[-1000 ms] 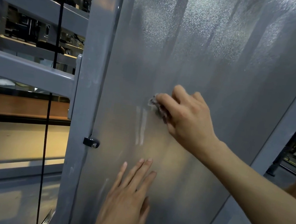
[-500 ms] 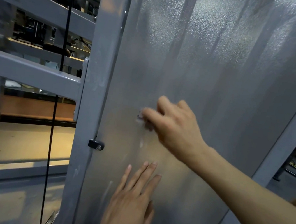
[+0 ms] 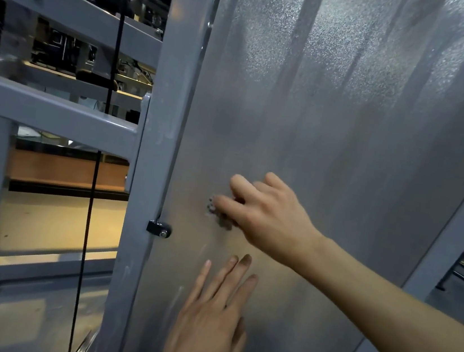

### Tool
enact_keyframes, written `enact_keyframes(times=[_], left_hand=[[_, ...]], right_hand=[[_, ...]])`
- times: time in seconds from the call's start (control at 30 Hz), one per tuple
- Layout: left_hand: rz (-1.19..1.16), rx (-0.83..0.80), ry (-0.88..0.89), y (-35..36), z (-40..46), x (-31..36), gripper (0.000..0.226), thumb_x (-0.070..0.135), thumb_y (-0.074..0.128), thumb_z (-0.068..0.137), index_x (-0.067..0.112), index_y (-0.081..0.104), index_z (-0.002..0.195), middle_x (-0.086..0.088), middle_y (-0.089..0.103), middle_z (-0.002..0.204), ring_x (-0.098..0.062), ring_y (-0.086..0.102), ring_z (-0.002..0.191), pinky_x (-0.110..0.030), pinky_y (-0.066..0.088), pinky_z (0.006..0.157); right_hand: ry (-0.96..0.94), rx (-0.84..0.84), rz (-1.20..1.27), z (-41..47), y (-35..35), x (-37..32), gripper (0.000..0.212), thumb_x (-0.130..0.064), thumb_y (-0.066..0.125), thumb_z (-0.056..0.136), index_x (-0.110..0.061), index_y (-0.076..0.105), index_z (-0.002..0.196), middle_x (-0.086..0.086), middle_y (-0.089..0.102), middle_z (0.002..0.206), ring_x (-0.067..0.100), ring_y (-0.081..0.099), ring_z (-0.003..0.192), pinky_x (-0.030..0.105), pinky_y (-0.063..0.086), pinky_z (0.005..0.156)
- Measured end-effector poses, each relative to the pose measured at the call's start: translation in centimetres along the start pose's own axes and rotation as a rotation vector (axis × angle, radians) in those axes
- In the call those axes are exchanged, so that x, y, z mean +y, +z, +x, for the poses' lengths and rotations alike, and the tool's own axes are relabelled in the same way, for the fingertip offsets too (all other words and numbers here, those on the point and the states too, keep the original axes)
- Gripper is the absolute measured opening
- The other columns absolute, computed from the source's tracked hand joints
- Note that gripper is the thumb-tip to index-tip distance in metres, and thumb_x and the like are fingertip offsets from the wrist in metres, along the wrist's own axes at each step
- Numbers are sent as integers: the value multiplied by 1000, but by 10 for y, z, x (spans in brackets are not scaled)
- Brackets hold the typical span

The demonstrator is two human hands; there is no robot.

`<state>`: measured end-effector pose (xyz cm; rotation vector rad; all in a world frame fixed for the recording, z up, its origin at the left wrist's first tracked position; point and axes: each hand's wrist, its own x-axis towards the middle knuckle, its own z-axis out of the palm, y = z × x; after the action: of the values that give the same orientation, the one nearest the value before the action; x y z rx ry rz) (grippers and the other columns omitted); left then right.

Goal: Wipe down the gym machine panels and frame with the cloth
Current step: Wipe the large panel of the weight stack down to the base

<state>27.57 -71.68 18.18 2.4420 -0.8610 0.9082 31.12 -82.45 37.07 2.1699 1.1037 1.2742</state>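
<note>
The right hand [image 3: 267,216] reaches across to the large grey panel of textured sheet metal [image 3: 336,115] and its fingers are bent around a small crumpled grey cloth [image 3: 218,214], which it presses on the panel at about the middle of its height. Only a little of the cloth shows beyond the fingertips; the rest is hidden under the hand. The left hand [image 3: 208,320] lies lower on the same panel, flat, with fingers straight and close together, holding nothing; I think it steadies the sheet. Just left of the cloth stands the grey painted steel upright of the frame [image 3: 152,165], with a small black clip and screw [image 3: 159,229] at the panel's edge, and a thin black cable [image 3: 90,216] hangs further left, behind the grey crossbar [image 3: 50,113]. The cloth looks soft and light, so I judge it will bunch and slip out unless the fingers pin it from behind, as they do here. The panel seems thin and may bend a little under pressure, so support from the flat hand is sensible. The clip could catch the cloth if the stroke goes too far left.
</note>
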Motion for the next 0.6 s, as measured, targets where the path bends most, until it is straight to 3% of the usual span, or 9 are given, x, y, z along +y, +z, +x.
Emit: enact_keyframes(times=[0.03, 0.13, 0.23, 0.43, 0.6], left_hand=[[0, 3, 0, -1, 0, 0, 75, 35, 63, 67, 23, 53, 140, -1, 41, 162, -20, 42, 148, -47, 28, 115], [-14, 19, 4, 0, -2, -1, 68, 35, 53, 73, 23, 53, 140, -1, 38, 164, -20, 39, 149, -46, 27, 117], [-11, 32, 12, 0, -4, -5, 68, 34, 53, 74, 23, 53, 141, -1, 38, 164, -20, 39, 150, -47, 27, 117], [5, 6, -16, -4, -3, -7, 73, 36, 52, 70, 23, 50, 141, -2, 41, 162, -20, 42, 147, -46, 27, 116], [-22, 53, 2, 0, -5, -9, 68, 34, 55, 73, 22, 54, 140, -2, 39, 164, -20, 40, 150, -46, 28, 117]], right_hand=[[-1, -2, -17, 2, -3, 5, 36, -16, 36, 106, -19, 69, 91, 7, 54, 85, 26, 48, 52, 37, 32, 59], [166, 87, -63, 22, -21, 31, 14, -24, 59, 91, -20, 72, 97, 9, 56, 86, 30, 48, 54, 37, 37, 56], [271, 144, -68, 29, -25, 36, 16, -26, 61, 89, -20, 73, 99, 9, 54, 85, 29, 41, 54, 35, 36, 55], [-115, -55, -19, -1, 7, -3, 13, -16, 54, 96, -21, 65, 92, 8, 54, 86, 26, 49, 51, 37, 31, 59], [184, 146, -78, 47, -18, 32, 13, -22, 61, 85, -17, 71, 93, 10, 54, 83, 31, 42, 50, 36, 37, 53]])
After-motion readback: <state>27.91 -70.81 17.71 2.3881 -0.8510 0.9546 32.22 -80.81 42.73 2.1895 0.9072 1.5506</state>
